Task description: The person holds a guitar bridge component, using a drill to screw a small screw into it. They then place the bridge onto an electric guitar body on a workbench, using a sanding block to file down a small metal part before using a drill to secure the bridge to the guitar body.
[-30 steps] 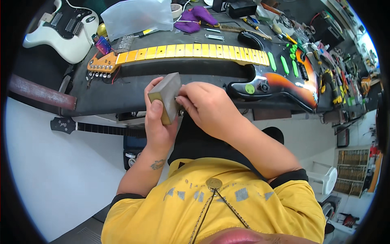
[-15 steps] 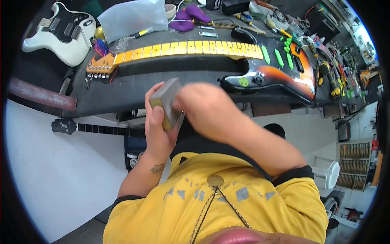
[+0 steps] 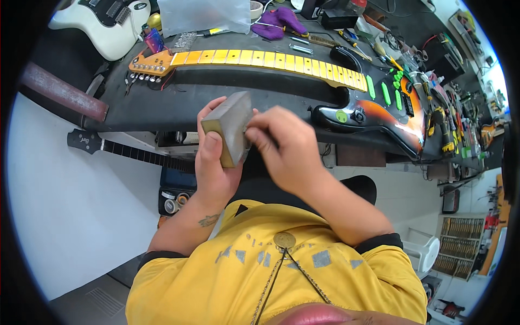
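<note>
- Block (image 3: 234, 123): state its position and the state of each hand.

- It is held tilted in the air, before the near edge of the bench (image 3: 162, 108). The left hand (image 3: 215, 170) grips it, thumb pressed on the narrow tan side, fingers behind. The right hand (image 3: 290, 145) has thumb and forefinger drawn toward each other at the grey face, the other fingers curled.

- Does that pinch close on anything?

- Cannot tell. Any part between the fingertips is hidden or too small to confirm, as is contact with the face.

- How is the hold best managed?

- In my judgement, keep the left grip firm so the face does not rock. Keep the left fingers clear of the face. If the right fingertips bear on it, apply light, even pressure.

- List further limits of view, moving outward.

- The block's far side is out of sight. Below the bench, the dark neck (image 3: 132, 153) runs into shadow. On the bench, the guitar (image 3: 390, 119) shows fully, but the sheet (image 3: 206, 15) and white guitar (image 3: 116, 40) are cut off above. At right, the tools (image 3: 447, 145) crowd together; most are hard to separate.
</note>
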`<state>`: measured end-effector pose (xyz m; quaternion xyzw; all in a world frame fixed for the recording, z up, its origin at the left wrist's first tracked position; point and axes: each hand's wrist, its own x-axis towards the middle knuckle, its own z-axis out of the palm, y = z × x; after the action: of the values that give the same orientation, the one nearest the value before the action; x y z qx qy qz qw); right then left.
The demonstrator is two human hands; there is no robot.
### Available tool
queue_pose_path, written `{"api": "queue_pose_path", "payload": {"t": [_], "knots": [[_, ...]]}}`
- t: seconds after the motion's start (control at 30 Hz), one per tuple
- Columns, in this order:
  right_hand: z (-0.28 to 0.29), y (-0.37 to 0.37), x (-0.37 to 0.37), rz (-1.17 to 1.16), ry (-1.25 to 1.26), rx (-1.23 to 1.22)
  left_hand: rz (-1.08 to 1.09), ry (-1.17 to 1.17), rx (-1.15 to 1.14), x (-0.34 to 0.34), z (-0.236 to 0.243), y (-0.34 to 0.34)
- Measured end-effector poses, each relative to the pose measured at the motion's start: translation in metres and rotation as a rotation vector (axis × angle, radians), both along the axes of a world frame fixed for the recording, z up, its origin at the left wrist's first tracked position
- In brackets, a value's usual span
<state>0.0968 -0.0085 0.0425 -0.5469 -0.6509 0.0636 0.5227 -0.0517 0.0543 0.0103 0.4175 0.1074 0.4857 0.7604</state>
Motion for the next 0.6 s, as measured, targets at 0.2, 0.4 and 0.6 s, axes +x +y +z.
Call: {"api": "queue_pose_path", "payload": {"t": [0.2,0.4,0.6], "knots": [[0.000,0.014,0.007,-0.095,-0.179,0.078,0.007,0.034,-0.019,0.003,-0.005,-0.002],[-0.003,0.011,0.009,-0.075,-0.353,0.039,0.042,0.093,-0.040,0.002,-0.006,-0.005],[-0.008,0.013,0.008,-0.063,-0.359,0.032,0.064,0.112,-0.019,0.004,-0.003,-0.007]]}}
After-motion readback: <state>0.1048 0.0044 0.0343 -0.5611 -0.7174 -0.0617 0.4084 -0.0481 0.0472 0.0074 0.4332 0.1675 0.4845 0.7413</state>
